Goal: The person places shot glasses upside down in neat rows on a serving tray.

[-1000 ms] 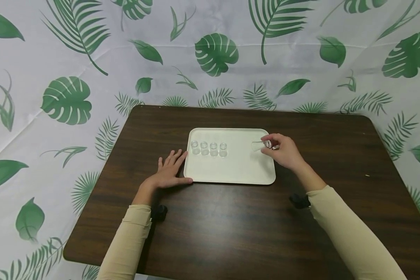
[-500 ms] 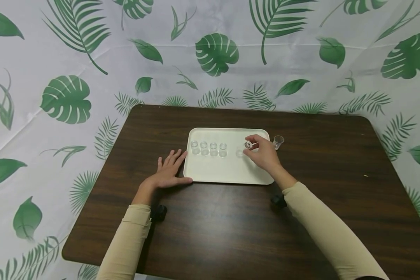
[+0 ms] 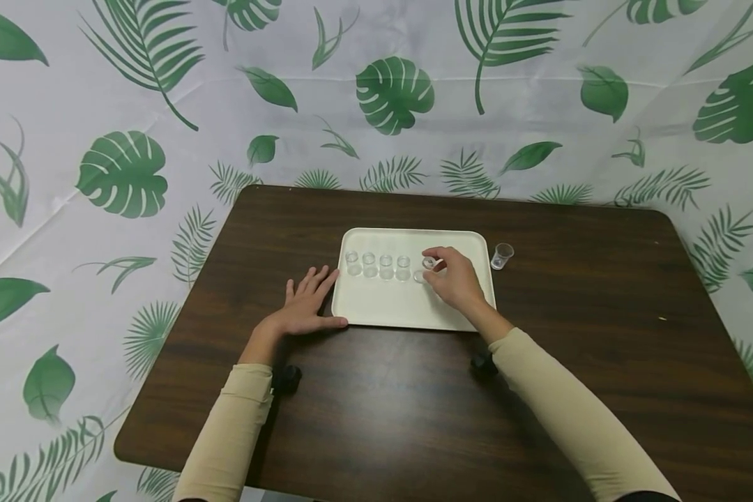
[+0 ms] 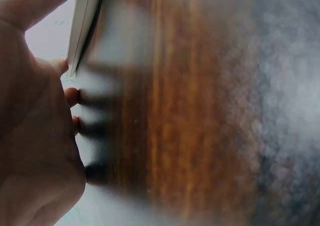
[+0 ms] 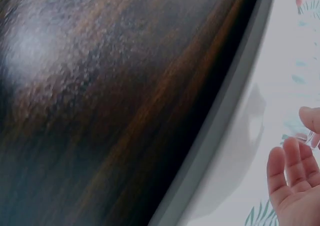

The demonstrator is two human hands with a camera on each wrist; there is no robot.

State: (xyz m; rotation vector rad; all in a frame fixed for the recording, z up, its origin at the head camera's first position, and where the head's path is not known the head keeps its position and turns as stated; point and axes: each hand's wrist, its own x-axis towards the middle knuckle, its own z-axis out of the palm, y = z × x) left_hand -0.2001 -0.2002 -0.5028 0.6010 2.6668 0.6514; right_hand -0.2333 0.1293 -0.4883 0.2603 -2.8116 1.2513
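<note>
Several small clear cups point(image 3: 385, 267) stand in a row on the left half of a white tray point(image 3: 376, 307). My right hand point(image 3: 457, 280) holds another small clear cup point(image 3: 428, 263) between thumb and fingers, just right of that row and close over the tray. In the right wrist view, a bit of this clear cup point(image 5: 313, 137) shows between thumb and fingers. My left hand point(image 3: 302, 307) lies with spread fingers by the tray's left side, its thumb point(image 3: 334, 322) at the near left corner. Part of the tray edge point(image 4: 82, 31) shows beside it in the left wrist view.
One more clear cup point(image 3: 502, 256), flared at the top, stands on the dark wooden table point(image 3: 571, 293) just beyond the tray's right side. A white cloth with green leaves point(image 3: 326, 104) hangs behind the table. A small pale speck point(image 3: 662, 318) lies at the right.
My right hand has moved left across the tray with the clear cup, toward the row. The flared cup at the right has come into full view. My left hand stays in place.
</note>
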